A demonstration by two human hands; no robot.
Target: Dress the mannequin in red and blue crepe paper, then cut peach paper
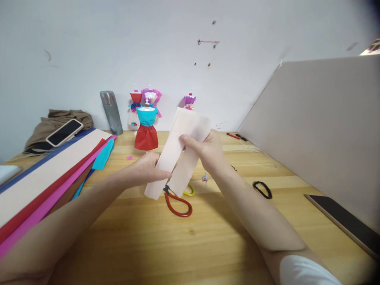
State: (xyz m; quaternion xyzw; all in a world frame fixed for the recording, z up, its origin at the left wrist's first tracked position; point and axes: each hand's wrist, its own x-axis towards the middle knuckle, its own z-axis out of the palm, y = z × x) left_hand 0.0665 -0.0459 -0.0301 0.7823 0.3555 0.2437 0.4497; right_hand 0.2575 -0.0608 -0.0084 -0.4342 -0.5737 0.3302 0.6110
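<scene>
Above pale wood (208,245), both hands, left (151,168) and right (206,152), pinch folded cream paper (175,146) between thumbs and fingers.

- White sleeve (305,271) on the right arm (252,211), plain over the part in view, with a smooth, rounded edge close above the elbow
- Right forearm bare, a crease across it near the elbow
- Left forearm (89,202) bare, widening away from the wrist
- Left hand (148,168) and right hand (208,149) both bare
</scene>
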